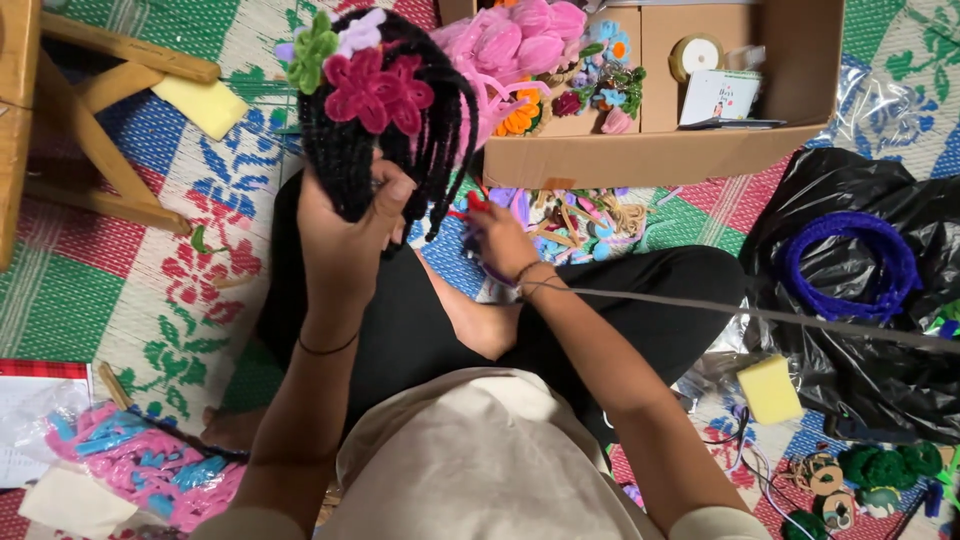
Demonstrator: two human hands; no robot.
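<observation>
The left hand holds a bunch of black fuzzy stems upright, fingers clamped round them, so the flowers face away. The right hand reaches into loose pieces on the mat (finger state unclear).

Left hand: raised, fingers curled shut in a grip, back toward the camera.
Left arm: bent, forearm upright, thin band at wrist.
Right hand: lower, reaching forward, fingers seemingly pinched; partly hidden.
Right arm: extended diagonally, wrist banded.
</observation>
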